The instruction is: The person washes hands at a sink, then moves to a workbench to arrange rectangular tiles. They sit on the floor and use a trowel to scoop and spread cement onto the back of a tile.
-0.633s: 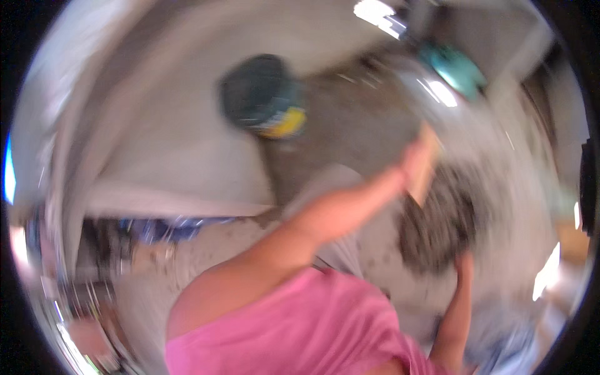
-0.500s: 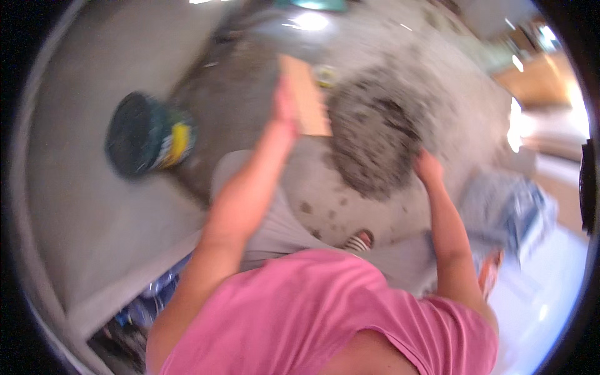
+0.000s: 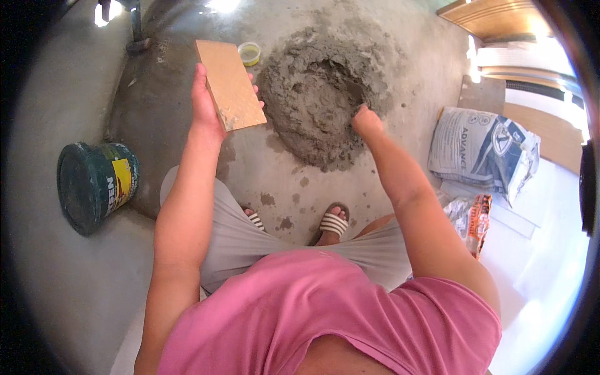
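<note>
My left hand [image 3: 206, 103] is closed round a tan rectangular tile [image 3: 231, 84], held tilted above the floor, thumb on one long edge and fingertips showing at the other. Grey smears mark its near end. To the right lies a round heap of wet grey mortar [image 3: 300, 128] with a hollow in it. At the heap's right side my right hand [image 3: 367, 121] is closed in a fist round what looks like a trowel [image 3: 355, 94]. Its grey blade blends into the mortar, and the fist hides its handle.
A small round tub [image 3: 249, 54] with yellowish contents stands between tile and heap. On the left is a dark green bucket [image 3: 84, 190] with a yellow label. A grey-and-blue cement bag [image 3: 478, 147] and an orange-and-white bag [image 3: 476, 225] lie at right. My sandalled feet [image 3: 331, 222] are near the heap.
My view has swung, so the heap and both hands appear farther left. The tile now shows more of its broad face. My right hand stays at the heap's right side.
</note>
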### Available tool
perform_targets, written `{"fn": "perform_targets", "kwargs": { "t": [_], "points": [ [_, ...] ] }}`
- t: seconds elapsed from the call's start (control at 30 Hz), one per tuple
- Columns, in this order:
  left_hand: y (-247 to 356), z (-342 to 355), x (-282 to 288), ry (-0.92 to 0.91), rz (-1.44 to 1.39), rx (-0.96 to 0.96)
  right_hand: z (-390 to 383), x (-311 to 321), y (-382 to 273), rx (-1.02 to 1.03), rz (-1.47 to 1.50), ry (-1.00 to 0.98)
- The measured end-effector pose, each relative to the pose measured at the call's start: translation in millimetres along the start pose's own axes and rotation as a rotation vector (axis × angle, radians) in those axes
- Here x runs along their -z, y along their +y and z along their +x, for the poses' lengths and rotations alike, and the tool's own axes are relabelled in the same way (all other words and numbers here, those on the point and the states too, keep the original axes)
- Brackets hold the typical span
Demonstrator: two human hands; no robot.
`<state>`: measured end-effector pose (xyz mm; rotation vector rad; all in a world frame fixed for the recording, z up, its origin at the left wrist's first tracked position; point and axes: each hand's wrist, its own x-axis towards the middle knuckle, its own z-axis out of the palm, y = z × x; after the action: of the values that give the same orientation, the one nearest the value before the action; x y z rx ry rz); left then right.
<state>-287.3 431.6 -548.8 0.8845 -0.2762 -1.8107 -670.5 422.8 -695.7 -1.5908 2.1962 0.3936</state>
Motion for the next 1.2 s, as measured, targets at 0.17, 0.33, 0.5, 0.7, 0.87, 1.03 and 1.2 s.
{"fn": "perform_targets", "kwargs": {
  "t": [0.17, 0.33, 0.5, 0.7, 0.87, 1.03, 1.2],
  "points": [
    [-4, 17, 1, -0.057, 0.002, 0.017, -50, -23, 15, 0.065, 0.002, -0.121],
    [-3, 20, 4, -0.007, 0.006, -0.006, -73, 16, 2, 0.195, -0.098, -0.073],
    [-6, 17, 3, -0.013, 0.055, 0.024, -16, 35, -35, 0.267, -0.107, 0.069],
    [-5, 21, 6, 0.006, 0.102, 0.045, -21, 13, -29, 0.357, -0.317, -0.091],
    [-7, 32, 15, 0.024, 0.056, 0.038, -70, 56, -9, 0.485, -0.433, -0.13],
    [-13, 32, 5, 0.04, 0.087, 0.087, -28, 77, -9, 0.292, -0.348, -0.05],
    [-14, 36, -5, -0.014, 0.078, 0.081, 8, 4, -13, 0.324, -0.303, -0.069]
  ]
}}
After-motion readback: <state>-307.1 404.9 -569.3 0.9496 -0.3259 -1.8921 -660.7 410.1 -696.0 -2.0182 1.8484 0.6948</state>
